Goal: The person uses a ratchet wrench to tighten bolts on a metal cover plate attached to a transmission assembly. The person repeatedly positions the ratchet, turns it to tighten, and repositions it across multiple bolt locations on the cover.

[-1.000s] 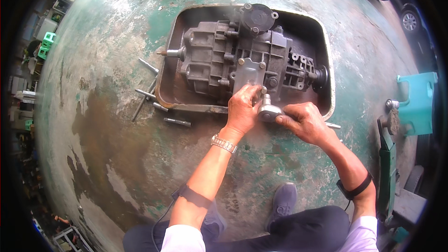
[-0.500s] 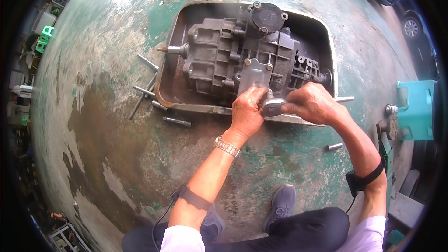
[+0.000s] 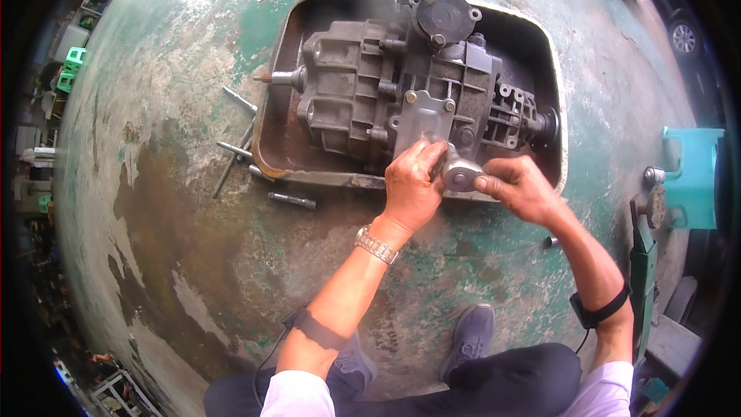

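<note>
At about 1 o'clock from the middle of the view, one gearbox lay in one rimmed tray on the floor. One grey cover plate was seated on its near side; two bolt heads counted at the plate's upper corners. Hands: two. Left hand, just toward 3 o'clock, had fingers bunched narrow at the plate's lower end, beside the ratchet's socket end; could not tell whether it gripped anything. Right hand, at 3 o'clock, was closed on one ratchet, thumb against its round head. Five metal rods and tool pieces lay between 9 and 10 o'clock, one short metal cylinder between 3 and 4. One turquoise stool stood at 3 o'clock, farther out.
</note>
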`<state>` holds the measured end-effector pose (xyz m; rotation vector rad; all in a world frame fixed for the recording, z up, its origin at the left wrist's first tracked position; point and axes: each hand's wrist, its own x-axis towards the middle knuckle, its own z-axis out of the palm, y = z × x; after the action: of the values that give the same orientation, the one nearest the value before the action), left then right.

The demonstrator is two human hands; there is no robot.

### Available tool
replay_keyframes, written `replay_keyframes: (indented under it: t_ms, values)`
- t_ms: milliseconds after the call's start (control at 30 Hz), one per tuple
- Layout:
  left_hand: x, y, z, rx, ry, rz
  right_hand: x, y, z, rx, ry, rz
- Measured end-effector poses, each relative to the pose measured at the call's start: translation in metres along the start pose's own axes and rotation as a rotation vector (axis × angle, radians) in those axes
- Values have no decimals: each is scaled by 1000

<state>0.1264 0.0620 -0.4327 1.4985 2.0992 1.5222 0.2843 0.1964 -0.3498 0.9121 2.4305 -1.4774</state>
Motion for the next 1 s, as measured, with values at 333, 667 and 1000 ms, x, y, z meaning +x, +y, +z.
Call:
replay_keyframes:
  t_ms: [333,667,1000]
  values:
    - [3,-2,-12,22,-148,-10,-5,15,112,542,321,-51]
    - [0,4,-8,-19,-146,-109,-16,-2,10,-132,54,-171]
    - [0,3,-1,-40,11,-10,13,-44,-40,-499,-128,-55]
